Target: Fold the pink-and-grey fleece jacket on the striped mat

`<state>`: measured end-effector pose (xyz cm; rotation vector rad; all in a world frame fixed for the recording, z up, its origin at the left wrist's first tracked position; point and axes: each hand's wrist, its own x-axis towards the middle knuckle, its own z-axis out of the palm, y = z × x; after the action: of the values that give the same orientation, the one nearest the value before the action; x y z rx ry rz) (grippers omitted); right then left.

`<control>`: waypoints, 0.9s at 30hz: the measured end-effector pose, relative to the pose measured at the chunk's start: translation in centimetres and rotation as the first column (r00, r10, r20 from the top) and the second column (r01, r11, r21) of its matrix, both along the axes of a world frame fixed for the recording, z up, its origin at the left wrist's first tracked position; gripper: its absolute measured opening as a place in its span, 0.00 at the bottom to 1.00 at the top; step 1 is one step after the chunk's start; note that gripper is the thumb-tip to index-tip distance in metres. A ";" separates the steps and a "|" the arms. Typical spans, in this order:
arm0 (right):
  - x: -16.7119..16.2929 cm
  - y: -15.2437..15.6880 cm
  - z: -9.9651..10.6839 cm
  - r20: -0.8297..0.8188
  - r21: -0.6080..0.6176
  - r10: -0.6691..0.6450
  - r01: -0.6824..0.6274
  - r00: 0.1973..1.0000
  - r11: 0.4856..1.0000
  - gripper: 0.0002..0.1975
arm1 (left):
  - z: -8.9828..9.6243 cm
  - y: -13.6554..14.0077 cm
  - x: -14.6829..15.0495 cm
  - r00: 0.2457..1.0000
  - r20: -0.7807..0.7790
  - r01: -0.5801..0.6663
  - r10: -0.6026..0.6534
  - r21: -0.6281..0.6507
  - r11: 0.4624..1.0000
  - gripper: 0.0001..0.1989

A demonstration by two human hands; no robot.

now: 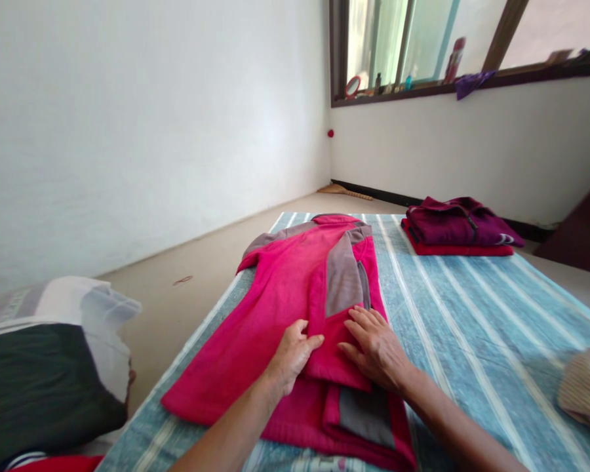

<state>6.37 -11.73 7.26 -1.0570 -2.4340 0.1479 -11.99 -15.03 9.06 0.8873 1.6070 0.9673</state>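
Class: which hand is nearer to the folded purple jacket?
Right. The right hand rests on the pink garment, left of the purple jacket and closer to the camera; the left hand touches the pink garment farther left.

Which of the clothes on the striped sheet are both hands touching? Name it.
The pink-and-grey jacket, with the left hand and right hand on it. The purple jacket and the red garment beneath it lie apart to the right.
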 end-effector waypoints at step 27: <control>-1.4 0.7 -1.5 0.065 0.001 -0.097 0.097 0.993 0.995 0.26 | 1.1 -2.1 -0.1 0.376 -0.900 0.408 -0.219 -0.052 0.912 0.27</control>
<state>5.02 -11.08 5.73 -1.1964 -2.4343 0.0853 -12.06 -17.12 10.16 2.0163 2.0871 0.2954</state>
